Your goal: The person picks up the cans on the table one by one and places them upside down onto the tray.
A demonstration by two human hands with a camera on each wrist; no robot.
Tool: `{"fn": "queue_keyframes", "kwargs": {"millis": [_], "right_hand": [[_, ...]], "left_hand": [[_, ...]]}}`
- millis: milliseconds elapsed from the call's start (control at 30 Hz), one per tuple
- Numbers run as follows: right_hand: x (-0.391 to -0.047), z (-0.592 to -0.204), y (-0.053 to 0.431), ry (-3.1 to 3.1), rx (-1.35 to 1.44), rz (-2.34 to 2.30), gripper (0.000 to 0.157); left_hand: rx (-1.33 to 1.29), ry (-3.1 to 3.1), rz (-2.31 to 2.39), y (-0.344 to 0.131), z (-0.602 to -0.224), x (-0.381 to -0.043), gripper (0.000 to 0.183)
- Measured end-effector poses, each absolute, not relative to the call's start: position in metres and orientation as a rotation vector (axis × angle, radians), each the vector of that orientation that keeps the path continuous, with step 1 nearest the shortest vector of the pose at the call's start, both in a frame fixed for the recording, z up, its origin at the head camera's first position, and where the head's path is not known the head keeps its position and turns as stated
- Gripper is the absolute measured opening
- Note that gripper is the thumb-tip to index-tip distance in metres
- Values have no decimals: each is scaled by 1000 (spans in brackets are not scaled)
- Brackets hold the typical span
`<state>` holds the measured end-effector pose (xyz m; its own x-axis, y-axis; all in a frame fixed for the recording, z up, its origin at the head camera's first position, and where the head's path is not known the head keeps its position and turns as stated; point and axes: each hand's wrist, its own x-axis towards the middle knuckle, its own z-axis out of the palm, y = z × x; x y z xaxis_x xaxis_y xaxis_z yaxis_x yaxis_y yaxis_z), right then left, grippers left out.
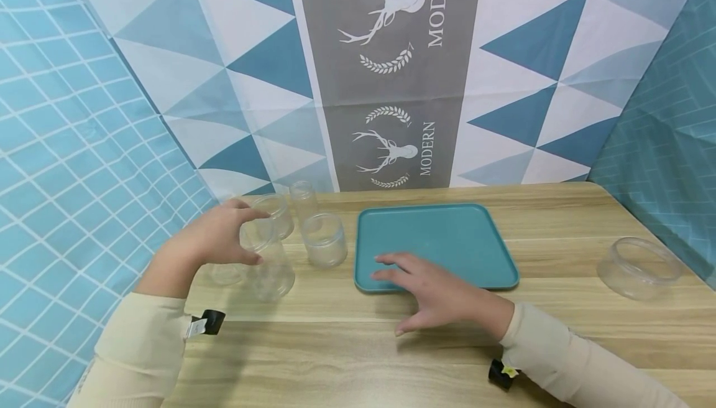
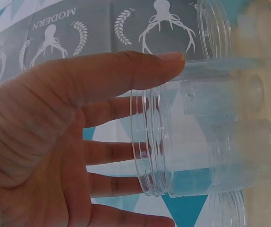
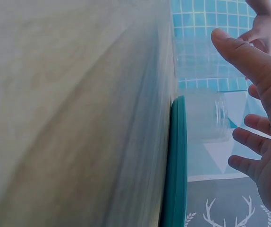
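Note:
My left hand (image 1: 226, 234) is at the mouth of a tall clear jar (image 1: 271, 274) that stands on the table. In the left wrist view its thumb lies along one side of the jar's threaded rim (image 2: 149, 142), while the spread fingers (image 2: 112, 151) show behind it, partly through the clear wall. My right hand (image 1: 433, 293) hovers over the near edge of a teal tray (image 1: 436, 240), fingers apart, holding nothing. The right wrist view shows that hand (image 3: 267, 118) with the thumb held away from the fingers.
Beside the tall jar stand a short clear jar (image 1: 324, 243), a slim clear jar (image 1: 303, 199) and another clear jar (image 1: 282, 215) behind. A wide clear round container (image 1: 640, 271) sits at the far right. Patterned cloth (image 1: 268, 72) hangs behind the table.

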<state>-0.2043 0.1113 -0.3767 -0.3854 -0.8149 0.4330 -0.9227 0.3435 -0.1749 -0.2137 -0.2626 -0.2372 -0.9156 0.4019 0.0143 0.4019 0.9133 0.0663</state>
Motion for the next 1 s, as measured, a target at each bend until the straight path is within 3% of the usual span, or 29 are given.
{"fn": "queue_keyframes", "kwargs": {"millis": [1000], "right_hand": [[-204,-375,99,-2467,1569,608,97]], "left_hand": [[-729,-3046,-198,-262,-237,-216,67]]}}
